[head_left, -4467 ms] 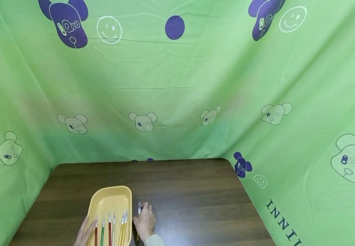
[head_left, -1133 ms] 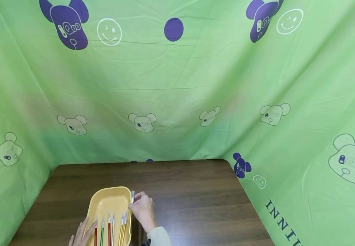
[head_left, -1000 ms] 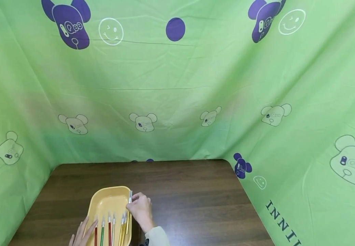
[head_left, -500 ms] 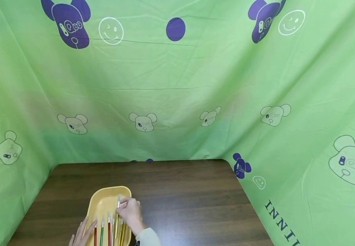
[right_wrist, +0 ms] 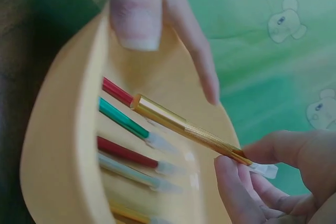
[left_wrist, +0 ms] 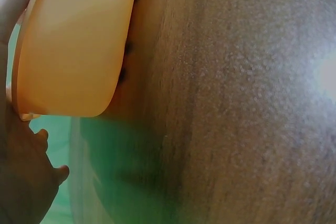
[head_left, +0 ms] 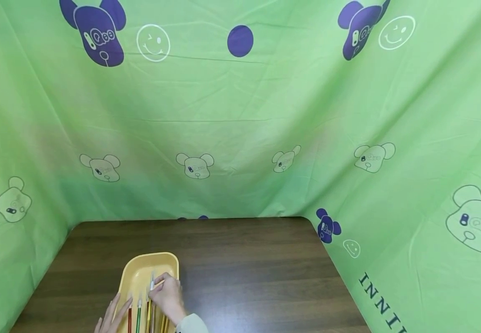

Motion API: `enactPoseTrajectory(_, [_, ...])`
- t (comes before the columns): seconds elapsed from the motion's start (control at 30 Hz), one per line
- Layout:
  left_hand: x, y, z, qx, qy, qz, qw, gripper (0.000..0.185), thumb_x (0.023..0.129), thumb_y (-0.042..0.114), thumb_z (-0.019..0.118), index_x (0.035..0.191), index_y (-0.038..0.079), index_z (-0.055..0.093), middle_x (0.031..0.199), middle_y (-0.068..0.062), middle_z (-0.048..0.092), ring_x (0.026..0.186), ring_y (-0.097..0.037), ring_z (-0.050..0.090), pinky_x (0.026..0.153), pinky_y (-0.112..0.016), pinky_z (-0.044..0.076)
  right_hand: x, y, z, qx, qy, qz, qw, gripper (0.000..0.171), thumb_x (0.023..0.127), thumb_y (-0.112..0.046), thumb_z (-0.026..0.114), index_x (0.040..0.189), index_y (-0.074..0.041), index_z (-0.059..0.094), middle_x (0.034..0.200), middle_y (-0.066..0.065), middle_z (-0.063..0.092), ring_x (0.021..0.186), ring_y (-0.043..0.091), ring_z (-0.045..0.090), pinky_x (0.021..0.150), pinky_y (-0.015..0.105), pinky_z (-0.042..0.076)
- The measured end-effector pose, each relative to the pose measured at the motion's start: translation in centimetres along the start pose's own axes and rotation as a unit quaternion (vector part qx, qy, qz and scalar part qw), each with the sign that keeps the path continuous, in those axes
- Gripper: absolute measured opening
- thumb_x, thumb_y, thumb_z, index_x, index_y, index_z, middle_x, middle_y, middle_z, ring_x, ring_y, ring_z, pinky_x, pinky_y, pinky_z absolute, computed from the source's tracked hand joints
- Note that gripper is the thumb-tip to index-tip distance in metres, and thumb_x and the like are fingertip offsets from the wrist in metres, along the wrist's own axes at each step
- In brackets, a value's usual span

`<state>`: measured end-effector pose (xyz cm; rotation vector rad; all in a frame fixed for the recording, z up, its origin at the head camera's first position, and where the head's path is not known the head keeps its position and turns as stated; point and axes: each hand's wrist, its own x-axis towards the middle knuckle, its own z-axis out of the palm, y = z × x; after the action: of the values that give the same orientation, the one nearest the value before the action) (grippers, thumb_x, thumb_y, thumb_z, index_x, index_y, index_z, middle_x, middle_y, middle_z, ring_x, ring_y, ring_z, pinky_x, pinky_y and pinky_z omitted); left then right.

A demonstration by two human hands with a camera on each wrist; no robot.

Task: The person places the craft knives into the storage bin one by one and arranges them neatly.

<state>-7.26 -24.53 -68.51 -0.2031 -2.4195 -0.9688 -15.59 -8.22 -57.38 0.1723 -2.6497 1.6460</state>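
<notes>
My right hand (head_left: 169, 296) pinches a gold craft knife (right_wrist: 178, 121) near its clear cap, between thumb and fingertips. The knife has a knurled collar and hangs over the yellow tray (head_left: 138, 270), cap pointing away from me. Beneath it, several capped craft knives lie side by side: a red one (head_left: 130, 319) at the left, a green one (head_left: 138, 319), another red one (right_wrist: 126, 152), a silver one (right_wrist: 123, 170) and gold ones. My left hand (head_left: 109, 319) rests on the tray's left rim with fingers extended; one finger and the thumb (right_wrist: 139, 24) reach over the inside.
The tray stands on a dark wooden table (head_left: 257, 277), left of its middle. Green printed cloth (head_left: 232, 185) surrounds the table at the back and both sides. In the left wrist view, the tray's outer wall (left_wrist: 79, 45) rises close beside the table surface.
My right hand gripped the gold craft knife on the table right of the tray, then lifted it over the right rim and moved left above the other knives. My left hand stays at the rim.
</notes>
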Motion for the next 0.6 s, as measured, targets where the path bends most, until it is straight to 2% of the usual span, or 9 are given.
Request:
enactPoseTrajectory(0.13, [0.1,0.0,-0.1,0.005,-0.005,-0.002,1.0,0.099,0.069,0.03,0.087,0.158,0.037,0.045,0.168,0.034,0.006,0.138,0.019,0.0,0.083,-0.09,0.028,-0.2,0.2,0.7,0.0,0.001,-0.011,1.0,0.021,0.071,0.007,0.074,0.081,-0.011,0.068,0.055,-0.009,0.061,0.048,-0.002,0.052,0.05,0.018,0.043])
enactPoseTrajectory(0.3, [0.2,-0.1,-0.3,0.016,-0.007,0.0,0.9999,0.099,0.07,0.031,0.086,0.159,0.039,0.044,0.168,0.036,0.005,0.137,0.021,0.0,0.079,-0.086,0.032,-0.4,0.6,1.8,0.055,-0.023,0.023,0.998,0.025,0.073,0.012,0.075,0.08,-0.01,0.064,0.058,-0.009,0.062,0.044,0.003,0.059,0.045,0.017,0.047])
enactPoseTrajectory(0.37, [0.1,-0.1,-0.2,0.018,-0.005,0.002,0.9998,0.097,0.07,0.031,0.086,0.158,0.04,0.045,0.167,0.037,0.005,0.137,0.021,0.001,0.079,-0.085,0.033,-0.6,0.8,2.3,0.057,-0.026,0.035,0.997,0.026,0.073,0.012,0.077,0.079,-0.01,0.064,0.058,-0.009,0.062,0.044,0.003,0.059,0.045,0.017,0.047])
enactPoseTrajectory(0.5, [0.0,-0.1,-0.1,0.019,-0.003,0.0,0.9998,0.097,0.072,0.031,0.085,0.158,0.043,0.043,0.166,0.039,0.004,0.136,0.021,0.001,0.078,-0.085,0.033,-1.1,1.0,3.0,0.024,-0.02,0.033,0.999,0.027,0.073,0.01,0.081,0.077,-0.011,0.064,0.058,-0.008,0.064,0.046,0.002,0.059,0.047,0.018,0.047])
enactPoseTrajectory(0.6, [0.0,-0.2,-0.1,0.021,-0.001,0.0,0.9998,0.1,0.072,0.031,0.085,0.159,0.048,0.039,0.166,0.039,0.002,0.136,0.02,0.0,0.078,-0.085,0.033,-1.3,1.0,3.7,-0.01,-0.003,0.018,1.0,0.026,0.071,0.006,0.084,0.074,-0.012,0.066,0.058,-0.008,0.065,0.052,0.001,0.058,0.058,0.021,0.05])
